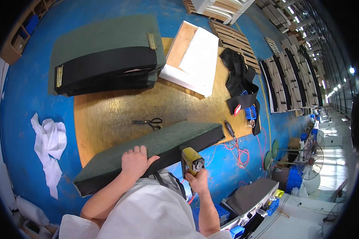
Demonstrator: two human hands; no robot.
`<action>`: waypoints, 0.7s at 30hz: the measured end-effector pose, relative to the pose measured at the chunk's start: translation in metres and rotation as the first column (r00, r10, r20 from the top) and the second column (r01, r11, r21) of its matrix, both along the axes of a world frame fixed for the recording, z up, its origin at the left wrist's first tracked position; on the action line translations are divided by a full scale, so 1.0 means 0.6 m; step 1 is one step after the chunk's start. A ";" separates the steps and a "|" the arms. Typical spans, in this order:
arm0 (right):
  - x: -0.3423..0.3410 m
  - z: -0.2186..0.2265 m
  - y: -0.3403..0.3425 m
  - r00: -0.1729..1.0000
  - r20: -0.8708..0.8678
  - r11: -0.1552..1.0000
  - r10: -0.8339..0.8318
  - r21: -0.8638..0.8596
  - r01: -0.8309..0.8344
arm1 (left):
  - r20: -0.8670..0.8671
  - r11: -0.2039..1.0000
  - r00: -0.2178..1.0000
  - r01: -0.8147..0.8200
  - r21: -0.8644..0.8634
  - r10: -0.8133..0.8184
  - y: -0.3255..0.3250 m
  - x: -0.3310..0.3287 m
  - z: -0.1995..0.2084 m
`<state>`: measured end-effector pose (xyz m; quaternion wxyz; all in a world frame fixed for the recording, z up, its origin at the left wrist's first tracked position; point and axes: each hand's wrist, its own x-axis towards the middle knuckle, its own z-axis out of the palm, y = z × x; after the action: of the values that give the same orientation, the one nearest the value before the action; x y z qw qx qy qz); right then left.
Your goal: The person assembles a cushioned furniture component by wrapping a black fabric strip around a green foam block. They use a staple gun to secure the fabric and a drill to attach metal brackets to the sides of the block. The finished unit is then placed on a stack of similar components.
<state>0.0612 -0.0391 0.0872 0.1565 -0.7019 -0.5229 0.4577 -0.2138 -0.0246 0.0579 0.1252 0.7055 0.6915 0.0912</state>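
Stapling along the near edge of an upholstered panel looks to be the step in hand. A long cushion panel (155,145) covered in dark green fabric, with black cloth along its side, lies tilted across the near edge of the plywood worktable (107,115), its near edge overhanging toward the person. The left hand (135,161) rests on top of that near edge, fingers curled over it and thumb spread, pressing the fabric down. The right hand (198,181) is clenched around the grip of a yellow pneumatic staple gun (192,161), whose nose sits against the black side of the panel, just right of the left hand; whether the nose truly touches the cloth is hard to tell at this angle.

By my judgement the next move calls for keeping the fabric taut under the left hand, squaring the gun's nose to the edge, and keeping the fingers out of the firing line.

Scissors (149,122) lie on the table beyond the panel, well apart from both hands. A second green-and-black panel (107,59) lies at the far left of the table, beside a wood frame with white foam (193,57).
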 end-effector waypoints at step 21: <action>-0.109 0.029 -0.062 0.978 -0.024 0.973 0.207 -0.095 -0.209 | 0.034 0.978 0.993 0.117 -0.174 -0.113 -0.034 -0.051 -0.004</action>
<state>-0.0045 -0.0765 0.1047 0.0773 -0.6467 -0.5697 0.5012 -0.2445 -0.0450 0.0554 0.2003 0.7294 0.6533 0.0311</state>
